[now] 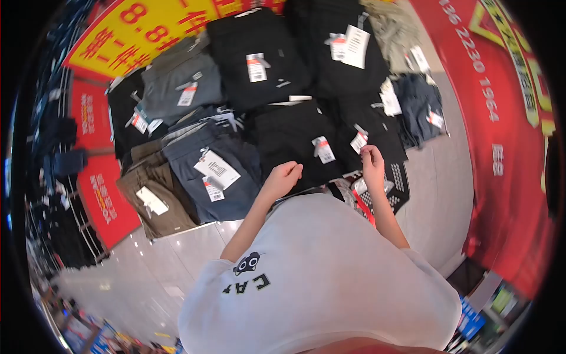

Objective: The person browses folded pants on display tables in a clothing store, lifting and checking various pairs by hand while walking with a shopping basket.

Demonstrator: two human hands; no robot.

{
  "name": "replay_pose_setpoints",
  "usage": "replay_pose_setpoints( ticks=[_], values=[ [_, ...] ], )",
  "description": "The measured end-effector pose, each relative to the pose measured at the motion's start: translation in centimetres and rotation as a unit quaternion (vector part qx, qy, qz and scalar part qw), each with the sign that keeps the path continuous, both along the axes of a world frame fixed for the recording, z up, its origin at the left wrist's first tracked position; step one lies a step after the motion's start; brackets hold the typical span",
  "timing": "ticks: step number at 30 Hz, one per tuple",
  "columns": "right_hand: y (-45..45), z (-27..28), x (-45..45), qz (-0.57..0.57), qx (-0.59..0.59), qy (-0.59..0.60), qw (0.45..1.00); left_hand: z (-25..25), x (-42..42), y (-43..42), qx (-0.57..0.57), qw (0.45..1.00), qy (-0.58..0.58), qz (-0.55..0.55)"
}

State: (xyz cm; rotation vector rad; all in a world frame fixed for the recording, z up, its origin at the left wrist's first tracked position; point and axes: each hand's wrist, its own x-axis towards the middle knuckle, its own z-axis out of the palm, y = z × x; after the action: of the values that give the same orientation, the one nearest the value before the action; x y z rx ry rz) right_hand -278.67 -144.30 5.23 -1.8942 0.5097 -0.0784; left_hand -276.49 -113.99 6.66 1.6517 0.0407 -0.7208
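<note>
Folded black trousers [289,133] with a white and red price tag [323,150] lie directly in front of me. My left hand [284,179] is closed over their near edge; whether cloth is pinched in its fingers cannot be made out. To the right lies another folded black pair [383,138]. My right hand [372,164] is raised at that pair, thumb and fingertips pinched at the lower edge of its price tag [359,141]. Left of my left hand are navy trousers [242,156] carrying a large white label [217,170].
More tagged trousers are laid out around: brown [162,180], grey [177,76], black [256,44] and a dark crumpled pair [420,109]. A yellow sign [135,35] stands behind. Red banners [471,106] flank the right. Hanging clothes [59,147] line the left. Below my right hand is a dotted black item [398,183].
</note>
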Motion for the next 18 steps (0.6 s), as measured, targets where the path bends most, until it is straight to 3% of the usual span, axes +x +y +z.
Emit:
replay_pose_setpoints(
  ticks=[2,4,6,8,9,11,13,15,17,18],
  values=[
    [-2.6,-1.4,-4.4,-0.03,-0.125,-0.006,0.992,-0.5,0.1,-0.4,0.034,0.987,-0.1,-0.125],
    [-5.8,-4.5,-10.7,-0.065,-0.321,0.006,0.945,0.2,1.1,-0.5,0.113,0.965,-0.106,-0.21],
    [-6.3,-4.3,-16.7,-0.132,-0.457,0.237,0.847,0.3,1.7,-0.7,0.173,0.946,-0.128,-0.244],
    [-8.3,-7.6,-23.0,-0.148,-0.508,0.247,0.811,-0.5,1.7,-0.7,0.215,0.935,-0.169,-0.226],
    [-8.7,-8.7,-24.6,-0.149,-0.507,0.242,0.814,-1.0,1.6,-0.8,0.237,0.929,-0.191,-0.21],
    [-10.0,-10.4,-26.5,-0.252,-0.342,0.322,0.846,-2.0,1.1,-1.4,0.265,0.925,-0.181,-0.202],
    [-11.5,-11.1,-26.8,-0.226,-0.259,0.24,0.908,-4.1,0.1,-2.1,0.314,0.921,-0.168,-0.159],
    [-11.4,-10.8,-26.3,-0.209,-0.29,0.236,0.903,-5.8,-0.9,-3.1,0.331,0.921,-0.132,-0.159],
    [-12.6,-11.8,-26.7,-0.19,-0.137,0.231,0.944,-6.7,-2.0,-4.4,0.385,0.908,-0.151,-0.064],
    [-13.5,-12.2,-26.9,-0.19,-0.133,0.229,0.945,-6.8,-2.2,-5.0,0.405,0.904,-0.129,-0.042]
  ],
)
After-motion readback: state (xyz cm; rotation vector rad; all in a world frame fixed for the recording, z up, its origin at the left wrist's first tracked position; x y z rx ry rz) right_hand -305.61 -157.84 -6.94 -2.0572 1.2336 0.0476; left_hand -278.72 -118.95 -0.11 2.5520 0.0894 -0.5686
